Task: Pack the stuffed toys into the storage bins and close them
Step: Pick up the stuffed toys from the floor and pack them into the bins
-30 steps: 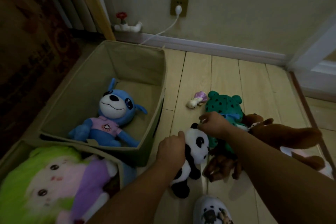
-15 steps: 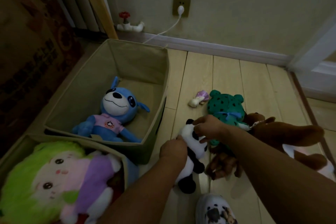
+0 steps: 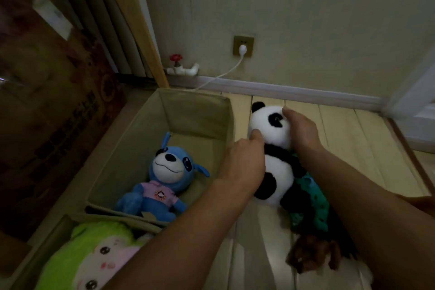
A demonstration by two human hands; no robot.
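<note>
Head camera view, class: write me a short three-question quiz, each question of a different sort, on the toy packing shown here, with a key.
1. True or false: the panda toy already lies inside the open bin.
2. Which toy lies in that bin? A. the blue plush B. a brown bear C. a teal frog
3. Fill in: the right hand holds the panda at its ____, while the left hand grips its side.

Key
1. False; both hands hold it up, to the right of the bin.
2. A
3. head
</note>
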